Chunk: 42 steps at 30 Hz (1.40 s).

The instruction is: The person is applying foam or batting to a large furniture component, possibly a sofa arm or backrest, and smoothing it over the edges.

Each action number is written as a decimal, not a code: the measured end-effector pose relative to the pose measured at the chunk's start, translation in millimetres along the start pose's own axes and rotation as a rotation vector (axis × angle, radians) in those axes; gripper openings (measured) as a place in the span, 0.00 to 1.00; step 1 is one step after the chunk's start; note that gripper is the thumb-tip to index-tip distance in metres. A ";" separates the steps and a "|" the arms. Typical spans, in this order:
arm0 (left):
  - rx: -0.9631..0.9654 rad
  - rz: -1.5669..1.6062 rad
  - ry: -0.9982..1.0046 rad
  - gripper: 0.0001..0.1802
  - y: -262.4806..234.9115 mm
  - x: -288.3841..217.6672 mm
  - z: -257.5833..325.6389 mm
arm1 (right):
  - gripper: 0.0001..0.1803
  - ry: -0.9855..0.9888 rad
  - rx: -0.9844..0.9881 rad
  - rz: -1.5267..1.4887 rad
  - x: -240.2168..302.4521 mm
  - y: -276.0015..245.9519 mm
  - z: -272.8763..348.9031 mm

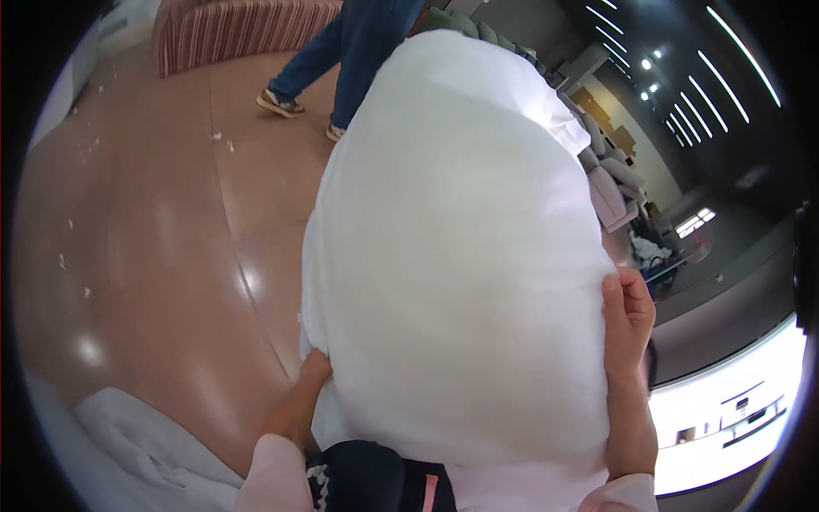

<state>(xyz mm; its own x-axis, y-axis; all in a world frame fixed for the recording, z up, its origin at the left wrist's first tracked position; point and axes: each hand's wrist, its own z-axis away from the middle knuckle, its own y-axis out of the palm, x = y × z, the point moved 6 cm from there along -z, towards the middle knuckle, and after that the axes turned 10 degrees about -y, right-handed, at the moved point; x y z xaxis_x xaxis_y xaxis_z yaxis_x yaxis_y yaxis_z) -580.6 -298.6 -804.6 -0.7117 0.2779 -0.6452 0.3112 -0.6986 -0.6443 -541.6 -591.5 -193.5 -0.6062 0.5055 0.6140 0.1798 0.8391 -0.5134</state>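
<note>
A large, plump white cushion (pixel 461 247) fills the middle of the picture, propped up in front of my body. At its lower left edge, my left hand (pixel 316 367) is closed on the fabric, and most of its fingers are hidden against the cushion's side. On the opposite side, my right hand (pixel 629 311) pinches the cushion's right edge with thumb and curled fingers. Near the far top right, loose white fabric (pixel 567 132) bunches up at the cushion's corner.
A person in blue trousers (pixel 341 64) stands beyond the cushion, near a striped sofa (pixel 239 34). White cloth (pixel 153 444) lies at the lower left. White scraps (pixel 61 260) dot the brown floor (pixel 162 222). Grey recliners (pixel 610 183) stand at the right, above a bright display wall (pixel 725 418).
</note>
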 end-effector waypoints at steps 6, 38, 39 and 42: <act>0.007 0.649 0.801 0.25 -180.7 -180.2 169.7 | 0.02 -0.389 -0.092 0.272 23.5 -24.6 -5.1; 0.098 -0.234 1.467 0.14 -93.6 -254.2 474.9 | 0.37 0.574 -0.194 0.011 -227.2 -222.1 263.9; 0.088 -0.188 1.483 0.14 -103.1 -254.7 474.2 | 0.37 0.565 -0.256 0.003 -230.9 -222.0 276.1; 0.232 -0.150 1.522 0.14 -131.1 -257.7 468.9 | 0.37 0.527 -0.437 -0.045 -245.1 -208.9 326.1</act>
<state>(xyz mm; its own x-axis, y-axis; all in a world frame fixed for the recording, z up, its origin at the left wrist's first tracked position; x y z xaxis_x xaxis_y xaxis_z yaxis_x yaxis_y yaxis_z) -733.3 -587.8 -361.2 0.6102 0.6378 -0.4699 0.0938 -0.6471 -0.7566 -683.3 -956.2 -432.3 -0.1827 0.4060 0.8954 0.5261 0.8097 -0.2598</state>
